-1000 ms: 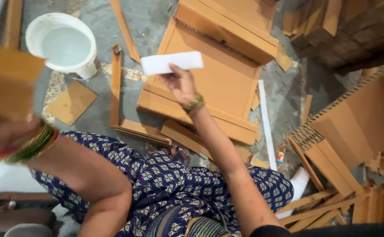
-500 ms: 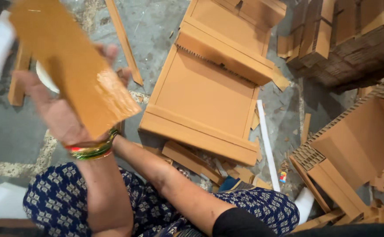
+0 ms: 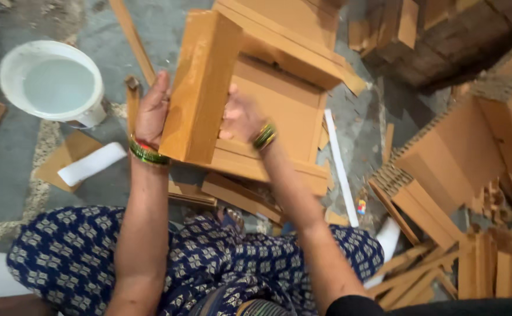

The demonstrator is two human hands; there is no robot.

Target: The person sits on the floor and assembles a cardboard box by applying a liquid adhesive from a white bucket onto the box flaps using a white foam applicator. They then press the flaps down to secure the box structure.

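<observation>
— Where are you sitting?

— On a grey floor [image 3: 10,175], with brown cardboard bits all around me. A white bucket [image 3: 54,82] with pale liquid stands near the floor's top left corner. A big flat cardboard tray [image 3: 285,111] lies in front of my knees, and more cardboard piles sit along the right edge.

— What has changed?

— A moment ago my right hand held a white strip over the tray. Now that white strip [image 3: 91,164] lies on the floor, below the bucket. Half a second back only my left hand lifted the cardboard piece. Now both hands are on it, so I think I am set to fit it.

— How do you hold it?

— My left hand [image 3: 152,111] presses flat on its left side. My right hand [image 3: 239,117] is closed on its right side. The cardboard piece [image 3: 203,88] stands up off the floor, just over the tray's left edge.
</observation>
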